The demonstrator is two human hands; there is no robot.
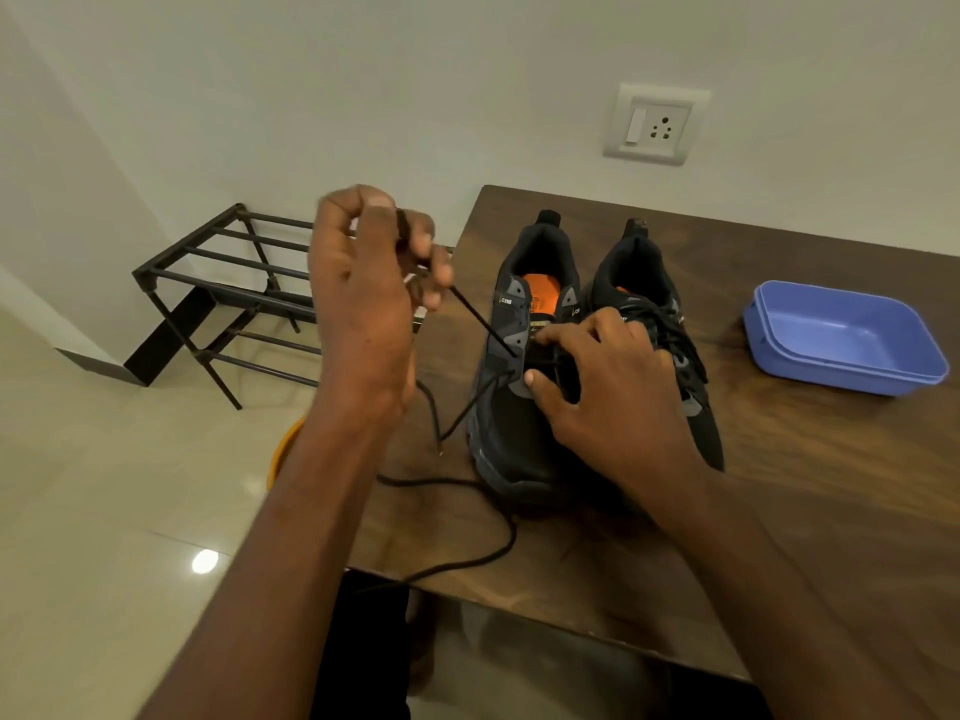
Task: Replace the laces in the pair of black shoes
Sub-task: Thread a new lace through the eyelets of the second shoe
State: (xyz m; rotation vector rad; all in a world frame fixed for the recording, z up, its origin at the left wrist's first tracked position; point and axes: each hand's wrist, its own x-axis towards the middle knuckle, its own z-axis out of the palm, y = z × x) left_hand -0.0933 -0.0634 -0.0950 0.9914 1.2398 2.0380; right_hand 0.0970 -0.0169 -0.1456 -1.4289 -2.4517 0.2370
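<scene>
Black lace (480,324) pinched by left hand (363,283), right hand (597,376) hiding shoe (519,439) eyelets

There is bare table (597,553) in front of my shoes (524,407). A loose lace (498,543) lies across it. The blue tub (841,337) sits far right, with open room between.

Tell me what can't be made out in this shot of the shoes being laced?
Head view only:
- Left shoe's lower eyelets: covered by the right hand.
- Lace end: buried in the left hand's curled fingers.
- Orange object on the floor: hidden behind the left forearm.
- Shoe logos: too small to read.
</scene>
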